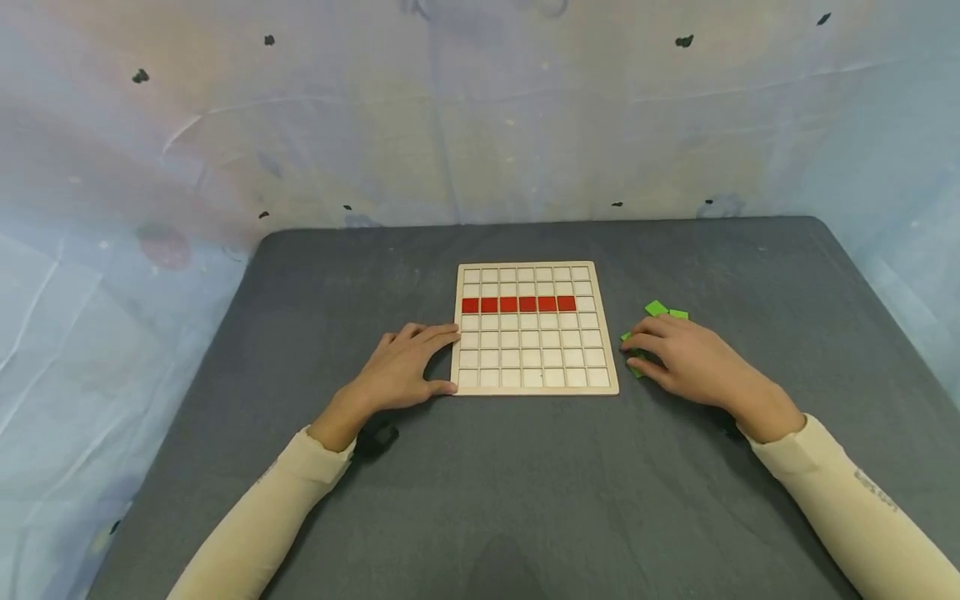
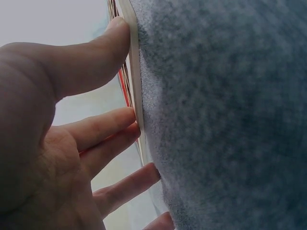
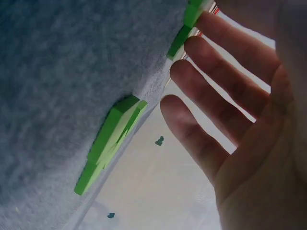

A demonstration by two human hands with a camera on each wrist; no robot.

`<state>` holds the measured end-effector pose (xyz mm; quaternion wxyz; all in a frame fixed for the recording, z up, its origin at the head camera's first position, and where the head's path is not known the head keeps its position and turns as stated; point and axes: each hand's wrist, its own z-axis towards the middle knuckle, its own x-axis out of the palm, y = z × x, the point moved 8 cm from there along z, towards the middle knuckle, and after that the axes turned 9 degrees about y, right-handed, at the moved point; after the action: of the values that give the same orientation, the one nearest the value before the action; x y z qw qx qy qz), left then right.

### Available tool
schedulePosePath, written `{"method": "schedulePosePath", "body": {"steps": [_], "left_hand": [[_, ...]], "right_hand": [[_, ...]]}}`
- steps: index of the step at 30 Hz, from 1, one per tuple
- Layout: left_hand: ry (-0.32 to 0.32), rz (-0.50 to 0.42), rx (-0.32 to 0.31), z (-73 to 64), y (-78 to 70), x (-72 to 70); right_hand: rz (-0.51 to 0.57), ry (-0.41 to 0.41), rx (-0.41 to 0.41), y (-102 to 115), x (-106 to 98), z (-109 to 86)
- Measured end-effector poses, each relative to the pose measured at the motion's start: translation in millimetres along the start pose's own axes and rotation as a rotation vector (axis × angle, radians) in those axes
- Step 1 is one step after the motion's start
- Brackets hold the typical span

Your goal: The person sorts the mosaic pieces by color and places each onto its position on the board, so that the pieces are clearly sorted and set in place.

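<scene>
A pale wooden grid board [image 1: 531, 367] lies flat on the dark grey table, with several red square tiles [image 1: 528, 304] filling most of its third row from the far edge. My left hand [image 1: 401, 367] rests its thumb and fingertips against the board's left edge, thumb near the front corner, fingers spread. To the right of the board, my right hand [image 1: 690, 358] reaches over a small group of green square tiles [image 1: 656, 308]. Its fingertips are right at the green tiles [image 3: 177, 42] nearest the board, fingers extended; the thumb is mostly hidden in the right wrist view.
The dark grey table [image 1: 480, 475] has rounded far corners. A patterned pale cloth [image 1: 480, 125] with dark spots hangs behind it and along both sides. More green tiles [image 3: 112, 134] lie overlapping beyond the right fingertips.
</scene>
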<state>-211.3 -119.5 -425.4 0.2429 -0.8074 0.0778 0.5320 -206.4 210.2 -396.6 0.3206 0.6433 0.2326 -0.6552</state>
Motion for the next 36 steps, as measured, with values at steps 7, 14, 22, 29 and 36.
{"method": "schedulePosePath", "body": {"steps": [7,14,22,29,36], "left_hand": [[0.003,-0.011,0.0,-1.9,0.5,0.8],[-0.002,-0.01,0.0,-3.3,-0.7,-0.2],[0.001,-0.005,0.001,-2.9,-1.4,-2.7],[0.002,-0.008,0.0,-2.8,-1.3,-3.0],[0.001,-0.006,0.006,-2.3,-1.1,-1.7]], "right_hand": [[0.058,0.085,0.008,-3,3,-1.2],[0.124,0.184,0.017,-8,6,-6.3],[0.14,0.209,0.023,-13,4,-7.9],[0.131,0.2,0.036,-13,3,-7.2],[0.126,0.178,0.015,-13,2,-9.3]]}}
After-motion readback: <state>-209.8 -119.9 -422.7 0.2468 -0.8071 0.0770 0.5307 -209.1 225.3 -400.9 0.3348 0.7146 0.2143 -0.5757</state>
